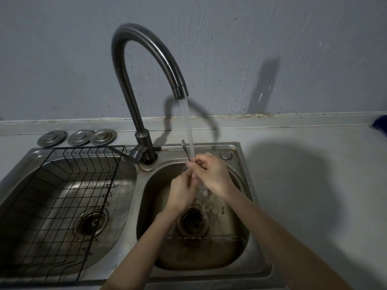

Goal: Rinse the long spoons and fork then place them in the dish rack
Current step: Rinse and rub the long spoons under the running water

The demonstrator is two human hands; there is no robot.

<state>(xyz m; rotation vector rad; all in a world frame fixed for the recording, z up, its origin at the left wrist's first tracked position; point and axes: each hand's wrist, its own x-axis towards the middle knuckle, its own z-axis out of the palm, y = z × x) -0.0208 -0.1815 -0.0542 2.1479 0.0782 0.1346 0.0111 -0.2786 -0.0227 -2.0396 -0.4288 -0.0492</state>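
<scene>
Both hands meet under the running water (189,132) over the right sink basin (234,243). My left hand (182,191) and my right hand (211,176) grip one long metal utensil (185,148); its thin handle end sticks up behind the stream. The working end is hidden in my fingers, so spoon or fork cannot be told. Another long utensil (209,238) lies flat on the basin floor in front of the drain (192,221). A black wire dish rack (69,195) sits in the left basin, with nothing in it.
A tall curved tap (144,65) stands between the two basins, its lever (123,154) pointing left over the rack. Three round metal lids (77,137) lie on the counter behind the left basin. Grey counter (314,185) stretches to the right; something blue (381,124) at the far right edge.
</scene>
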